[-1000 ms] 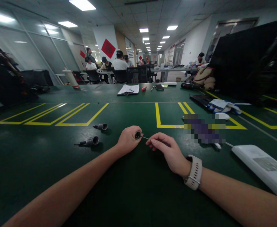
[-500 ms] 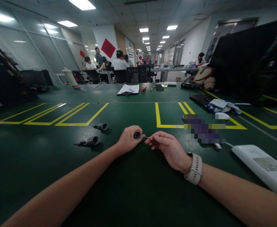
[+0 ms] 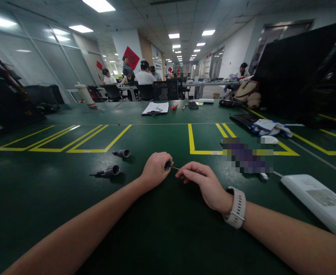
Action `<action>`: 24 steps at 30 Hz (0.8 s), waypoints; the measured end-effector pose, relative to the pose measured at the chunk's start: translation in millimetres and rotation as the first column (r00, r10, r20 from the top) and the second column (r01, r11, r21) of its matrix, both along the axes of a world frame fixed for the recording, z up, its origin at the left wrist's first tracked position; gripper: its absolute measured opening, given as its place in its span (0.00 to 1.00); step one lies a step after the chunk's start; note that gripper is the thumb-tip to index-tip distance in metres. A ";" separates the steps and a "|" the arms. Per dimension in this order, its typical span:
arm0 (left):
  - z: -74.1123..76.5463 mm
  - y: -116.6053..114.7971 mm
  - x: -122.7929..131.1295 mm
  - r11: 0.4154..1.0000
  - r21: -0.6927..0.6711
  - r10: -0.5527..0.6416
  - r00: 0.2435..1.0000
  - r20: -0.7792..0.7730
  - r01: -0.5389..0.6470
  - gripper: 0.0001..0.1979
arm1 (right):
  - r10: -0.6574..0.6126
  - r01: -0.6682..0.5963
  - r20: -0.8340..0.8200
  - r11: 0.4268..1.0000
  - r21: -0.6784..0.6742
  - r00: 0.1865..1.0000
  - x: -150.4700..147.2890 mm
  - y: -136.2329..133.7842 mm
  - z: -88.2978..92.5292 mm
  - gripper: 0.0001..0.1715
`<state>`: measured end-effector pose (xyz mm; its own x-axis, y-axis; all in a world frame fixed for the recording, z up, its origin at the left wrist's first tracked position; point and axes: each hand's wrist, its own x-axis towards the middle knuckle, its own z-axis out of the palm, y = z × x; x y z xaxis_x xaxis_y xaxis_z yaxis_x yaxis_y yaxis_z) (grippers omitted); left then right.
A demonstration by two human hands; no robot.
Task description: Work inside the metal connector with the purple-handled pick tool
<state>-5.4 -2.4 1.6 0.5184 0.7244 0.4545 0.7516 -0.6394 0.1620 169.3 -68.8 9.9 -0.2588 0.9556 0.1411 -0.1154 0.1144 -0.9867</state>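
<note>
Near the middle of the green table, my left hand [image 3: 155,170] is closed around a dark cylindrical metal part [image 3: 167,165]. Its round open end faces right and towards me; the rest is covered by my fingers. A thin metal rod [image 3: 176,168] is pinched between the fingertips of my right hand [image 3: 203,179], its far tip at the mouth of the cylinder. Whether the tip goes inside is too small to tell. Left of my hands lie two similar dark metal parts, each with a hollow round end and a narrow shaft: the nearer part [image 3: 110,170] and the farther part [image 3: 123,153].
Yellow tape [image 3: 202,152] marks the green table [image 3: 145,236]. To the right are a white device [image 3: 317,198], a blurred-out patch [image 3: 246,156] and white-blue gloves [image 3: 271,128]. A clipboard [image 3: 155,108] and a black phone-like object [image 3: 193,105] lie farther back. Several people sit beyond.
My left hand has turned the cylinder so its open end faces more to the right. The rod's tip now meets the mouth, and my right hand has shifted slightly.
</note>
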 end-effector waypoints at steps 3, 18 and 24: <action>0.6 0.5 -1.7 0.996 -0.056 -0.055 0.990 0.129 0.063 0.07 | 0.015 -0.054 -0.218 0.984 -0.172 0.976 1.6 5.8 0.8 0.07; 0.8 0.9 0.6 0.999 -0.029 0.033 0.998 0.050 -0.032 0.05 | -0.060 0.041 0.152 0.991 0.126 0.987 -0.8 -3.0 -0.6 0.09; -0.1 0.5 0.0 1.000 -0.005 -0.006 1.000 -0.025 0.006 0.05 | -0.004 0.003 -0.032 0.999 -0.038 0.999 0.3 1.9 -2.0 0.08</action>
